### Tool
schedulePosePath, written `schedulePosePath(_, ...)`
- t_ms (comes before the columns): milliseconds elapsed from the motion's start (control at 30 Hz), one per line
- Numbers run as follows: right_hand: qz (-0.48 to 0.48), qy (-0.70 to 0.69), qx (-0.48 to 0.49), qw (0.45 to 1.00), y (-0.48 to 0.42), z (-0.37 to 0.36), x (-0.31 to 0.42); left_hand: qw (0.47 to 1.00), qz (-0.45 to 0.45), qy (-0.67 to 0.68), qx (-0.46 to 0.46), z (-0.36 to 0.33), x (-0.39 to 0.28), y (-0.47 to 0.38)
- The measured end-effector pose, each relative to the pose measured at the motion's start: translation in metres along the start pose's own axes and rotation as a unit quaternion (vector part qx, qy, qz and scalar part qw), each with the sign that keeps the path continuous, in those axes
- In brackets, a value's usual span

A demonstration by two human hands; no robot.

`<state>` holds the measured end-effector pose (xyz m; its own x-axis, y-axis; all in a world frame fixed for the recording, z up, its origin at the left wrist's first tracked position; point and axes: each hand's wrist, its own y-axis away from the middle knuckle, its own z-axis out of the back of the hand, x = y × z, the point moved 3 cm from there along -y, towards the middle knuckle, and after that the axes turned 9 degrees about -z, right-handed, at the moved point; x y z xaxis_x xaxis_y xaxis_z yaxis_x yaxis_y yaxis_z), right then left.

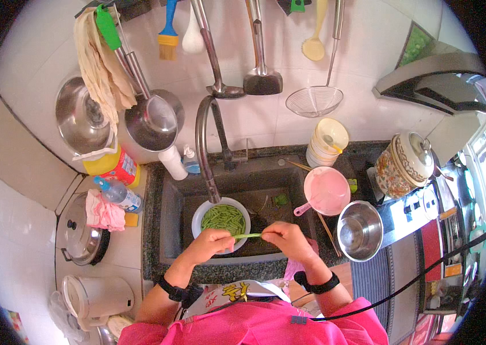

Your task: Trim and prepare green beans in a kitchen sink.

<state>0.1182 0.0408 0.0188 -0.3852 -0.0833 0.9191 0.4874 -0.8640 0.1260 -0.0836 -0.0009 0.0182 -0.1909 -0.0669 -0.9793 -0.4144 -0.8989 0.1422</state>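
A green bean [248,236] is stretched level between my two hands above the sink's front part. My left hand [210,245] pinches its left end, and my right hand [285,238] pinches the right end. Under and behind my left hand, a white bowl [197,222] in the sink holds many short cut pieces of green bean [222,219]. My left hand hides part of the bowl's near rim. The dark sink basin [234,185] also contains a small green scrap [280,199] to the right of the bowl.
A curved faucet [202,146] arches over the bowl. Right of the sink are a pink pan [327,189], a steel bowl [360,230], stacked bowls [327,140] and chopsticks [328,233]. Bottles and a lidded pan [80,230] stand left. A black cable [402,288] crosses at right.
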Motion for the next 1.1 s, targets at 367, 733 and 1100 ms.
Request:
schedulePosePath(367, -0.062, 0.003, 0.061, 0.996, 0.001, -0.019, -0.021, 0.952, -0.147, 0.066, -0.260, 0.034, -0.013, -0.006)
schedulePosePath(733, -0.032, -0.067, 0.073, 0.995, -0.006, -0.006, 0.000, 0.992, 0.037, -0.078, 0.087, -0.002, 0.008, -0.001)
schedulePosePath(1100, -0.016, -0.092, -0.004, 0.996, -0.008, -0.004, -0.010, 0.969, 0.068, 0.235, 0.026, -0.008, 0.002, 0.002)
